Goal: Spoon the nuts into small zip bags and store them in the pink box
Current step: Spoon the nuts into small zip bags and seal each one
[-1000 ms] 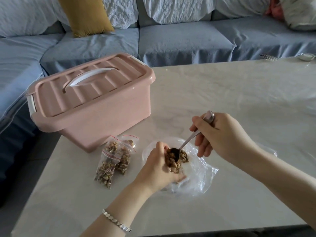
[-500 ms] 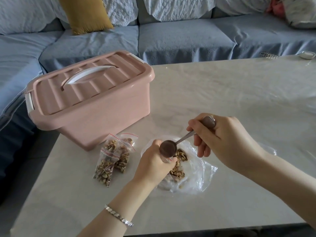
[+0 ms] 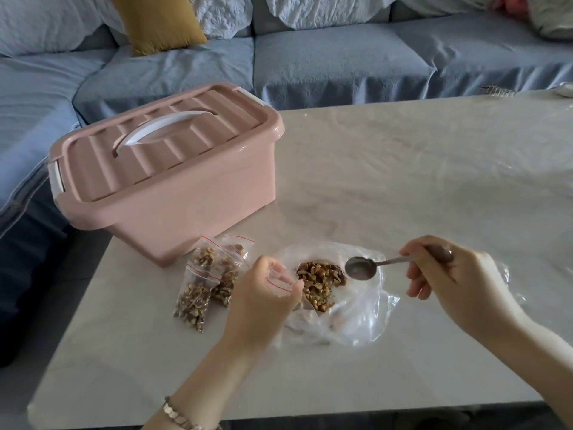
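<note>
Several filled bags (image 3: pixel 198 293) beside left hand (image 3: pixel 260 302) with pinched zip bag (image 3: pixel 280 282), right hand (image 3: pixel 455 280) with gripped spoon (image 3: pixel 361 268)

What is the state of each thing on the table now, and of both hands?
pink box: lid shut.
filled zip bags: lying flat beside the box.
zip bag: pinched by the left hand.
spoon: empty, held by the right hand.
clear bag: open, nuts heaped in it.

worktop (image 3: pixel 403 187): pale marble, glossy | sofa (image 3: pixel 325 63): blue-grey, L-shaped behind | cushion (image 3: pixel 156 21): mustard | light: soft daylight
</note>
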Tool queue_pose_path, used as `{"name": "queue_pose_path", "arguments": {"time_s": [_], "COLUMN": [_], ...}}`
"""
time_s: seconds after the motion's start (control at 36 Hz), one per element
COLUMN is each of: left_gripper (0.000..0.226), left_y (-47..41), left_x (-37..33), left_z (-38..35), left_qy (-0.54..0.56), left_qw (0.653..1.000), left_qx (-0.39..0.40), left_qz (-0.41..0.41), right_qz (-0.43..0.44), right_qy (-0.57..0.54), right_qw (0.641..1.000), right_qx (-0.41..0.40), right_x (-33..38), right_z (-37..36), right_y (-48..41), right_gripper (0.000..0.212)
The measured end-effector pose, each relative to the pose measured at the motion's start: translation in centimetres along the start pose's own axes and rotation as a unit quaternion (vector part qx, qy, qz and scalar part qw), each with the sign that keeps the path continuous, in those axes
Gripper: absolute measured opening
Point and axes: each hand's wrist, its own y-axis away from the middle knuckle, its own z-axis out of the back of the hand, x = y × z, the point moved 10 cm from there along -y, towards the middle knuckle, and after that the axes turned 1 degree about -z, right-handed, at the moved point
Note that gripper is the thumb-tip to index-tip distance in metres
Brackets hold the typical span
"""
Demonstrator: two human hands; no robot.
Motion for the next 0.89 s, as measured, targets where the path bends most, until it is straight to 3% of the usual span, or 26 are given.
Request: {"name": "queue_pose_path", "arguments": {"time_s": [0.14,0.28,0.36,0.44,0.56,0.64,0.81,0.89], "left_gripper": [0.020,0.021,0.021,0.021,0.020,0.020,0.021,0.021], "left_y": [0.1,-0.1,-0.2,-0.1,0.1,0.2,0.6,1.1], "left_x": [-0.6,0.5,1.1,1.2,1.3,1.1,0.5,0.0], "left_z": [-0.6,-2.1,-3.3,-3.9,-3.8,-3.8,-3.9,-4.4], "left_qy": [-0.035,-0.013,0.005,0.009,-0.006,-0.006,-0.001,-0.028], "left_qw": [0.998,0.999,0.997,0.996,0.998,0.998,0.997,0.995], "left_qx": [0.000,0.037,0.074,0.085,0.069,0.062,0.067,0.089], "left_qz": [-0.048,-0.021,-0.006,-0.008,-0.009,-0.024,-0.036,-0.045], "right_qz": [-0.010,0.025,0.060,0.088,0.111,0.113,0.139,0.121], "right_qy": [-0.020,-0.043,-0.015,0.018,-0.025,-0.041,0.083,0.086], "right_qw": [0.999,0.998,0.996,0.993,0.989,0.990,0.983,0.985], "right_qx": [-0.046,-0.048,-0.060,-0.070,-0.093,-0.071,-0.084,-0.089], "right_x": [-2.6,-2.6,-2.5,-2.4,-1.5,-0.7,-0.5,-1.0], "right_z": [0.0,-1.7,-2.0,-2.0,-1.5,-2.2,-2.2,-1.8], "right_y": [0.6,2.2,2.6,2.9,3.7,4.3,5.2,5.0], "right_gripper": [0.026,0.027,0.017,0.045,0.034,0.040,0.059,0.062]}}
